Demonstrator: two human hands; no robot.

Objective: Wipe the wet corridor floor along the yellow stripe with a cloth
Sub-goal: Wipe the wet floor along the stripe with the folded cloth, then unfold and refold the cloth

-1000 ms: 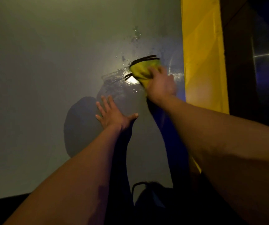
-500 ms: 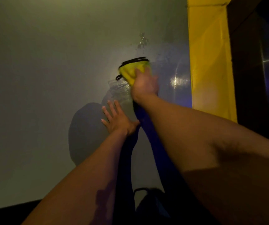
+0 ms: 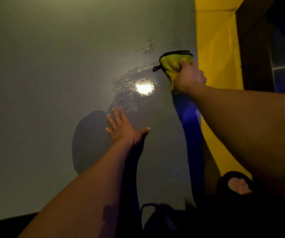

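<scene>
- The right hand (image 3: pixel 189 77) has swept the cloth (image 3: pixel 170 65) rightward, up against the yellow stripe (image 3: pixel 214 54).
- It grips the bunched cloth; the left hand (image 3: pixel 124 127) lies flat, fingers spread, on the floor (image 3: pixel 43 74).
- A wet patch (image 3: pixel 129 86) remains; wiping looks unfinished.

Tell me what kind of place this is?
Likely an indoor corridor, dimly lit: a smooth grey floor with a wet patch reflecting a light, a painted yellow stripe along its edge, and a dark glossy panel beyond the stripe.
</scene>
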